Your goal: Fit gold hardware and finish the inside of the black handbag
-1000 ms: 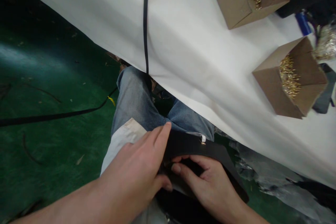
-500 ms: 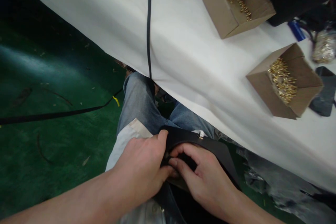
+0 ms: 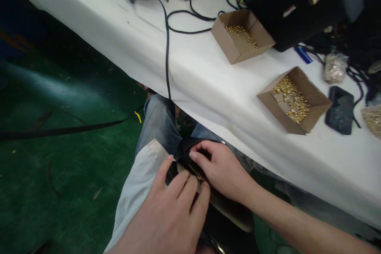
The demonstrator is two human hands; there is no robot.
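A black bag [image 3: 230, 226] lies across the lap, with its paler inner side turned up in part. My right hand [image 3: 223, 168] pinches a black edge at the bag's far side between thumb and forefinger; anything small inside the pinch is hidden. My left hand [image 3: 171, 210] lies over the near part of the bag, its fingers stretched and apart, the tips touching the material. Between the two hands shows a small gold-coloured fitting [image 3: 199, 177]. Another gold piece glints at the bottom edge of the view.
On the white-covered table [image 3: 196, 71], two cardboard boxes [image 3: 230, 49] hold small gold-coloured parts. A black phone [image 3: 339, 110], plastic bags of parts and a large black bag [image 3: 294, 4] lie to the right. A black cable [image 3: 167, 59] hangs over the edge.
My left hand has let go of the black edge and moved nearer, its fingers now spread over the bag. My right hand keeps its pinch. The camera has tilted up, showing more table.
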